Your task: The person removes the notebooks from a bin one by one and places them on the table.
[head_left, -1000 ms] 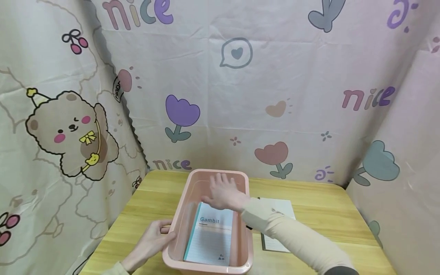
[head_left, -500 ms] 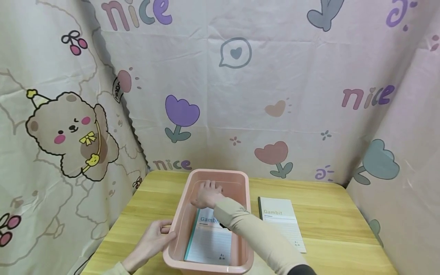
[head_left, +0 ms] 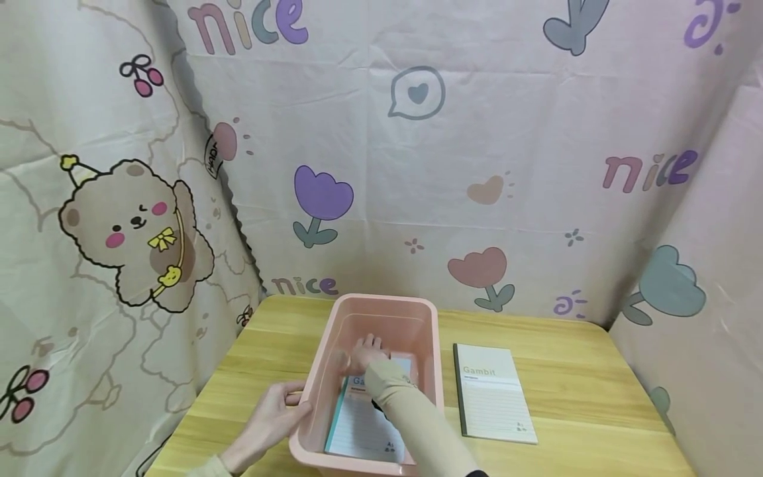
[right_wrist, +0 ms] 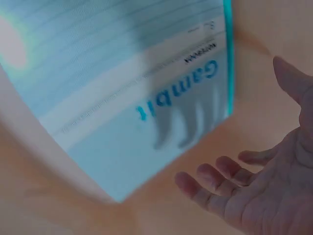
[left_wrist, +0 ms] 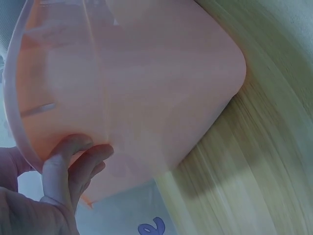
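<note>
A pink plastic tub (head_left: pixel 434 331) stands on the table, and my left hand (head_left: pixel 271 417) grips its left rim, thumb on top and fingers against the outer wall. In the left wrist view those fingers (left_wrist: pixel 80 156) press the pink side. Flat on the tub's bottom lies a notebook (head_left: pixel 360 430) with a teal spine, its cover marked "Gambit". My right hand (head_left: pixel 369 352) reaches down inside the tub above the notebook's far end. The right wrist view shows its fingers (right_wrist: pixel 210 183) spread and loosely bent, apart from the notebook and holding nothing.
A second "Gambit" notebook (head_left: pixel 497 397) with a dark spine lies on the wooden table (head_left: pixel 572 371) to the right of the tub. A printed curtain (head_left: pixel 411 165) hangs behind the table and along both sides.
My right hand has moved left and lower into the tub, and its sleeve no longer covers the dark-spined notebook. My left hand keeps its hold on the rim.
</note>
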`<state>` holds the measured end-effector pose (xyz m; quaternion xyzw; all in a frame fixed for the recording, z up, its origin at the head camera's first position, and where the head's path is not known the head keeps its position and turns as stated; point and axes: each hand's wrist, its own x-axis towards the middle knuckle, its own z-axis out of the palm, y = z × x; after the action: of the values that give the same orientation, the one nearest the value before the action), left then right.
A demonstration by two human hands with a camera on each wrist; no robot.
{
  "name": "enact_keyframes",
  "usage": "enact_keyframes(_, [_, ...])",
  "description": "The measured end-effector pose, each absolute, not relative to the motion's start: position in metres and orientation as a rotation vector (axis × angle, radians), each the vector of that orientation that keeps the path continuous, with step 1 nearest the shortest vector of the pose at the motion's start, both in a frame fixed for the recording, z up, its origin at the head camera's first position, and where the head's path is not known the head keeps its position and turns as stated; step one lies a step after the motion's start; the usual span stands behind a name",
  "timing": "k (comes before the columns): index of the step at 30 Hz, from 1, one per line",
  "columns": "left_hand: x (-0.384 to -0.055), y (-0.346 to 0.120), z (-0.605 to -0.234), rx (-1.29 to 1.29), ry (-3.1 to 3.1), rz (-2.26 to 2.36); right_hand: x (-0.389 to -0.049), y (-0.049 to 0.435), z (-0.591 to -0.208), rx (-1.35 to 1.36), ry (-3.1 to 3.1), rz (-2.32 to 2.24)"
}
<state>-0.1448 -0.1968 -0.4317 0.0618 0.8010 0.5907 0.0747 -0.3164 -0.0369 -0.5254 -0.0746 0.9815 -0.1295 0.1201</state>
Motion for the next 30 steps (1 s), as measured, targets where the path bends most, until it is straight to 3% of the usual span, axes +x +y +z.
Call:
enact_keyframes(3, [-0.144,-0.196,-0.431,0.189,2.408,1.78,-0.295,-0.037,-0.503,-0.157,2.842,-0.362])
enact_keyframes(9, [-0.143,-0.195,-0.43,0.206,2.435,1.776,-0.278,-0.035,-0.496,-0.146,2.891,-0.227])
enact_keyframes(20, [-0.142,-0.195,-0.43,0.181,2.475,1.737,-0.295,-0.026,-0.539,-0.254,2.923,-0.052])
enact_keyframes(30, [-0.142,-0.195,-0.43,0.178,2.478,1.74,-0.299,-0.024,-0.544,-0.266,2.95,-0.071])
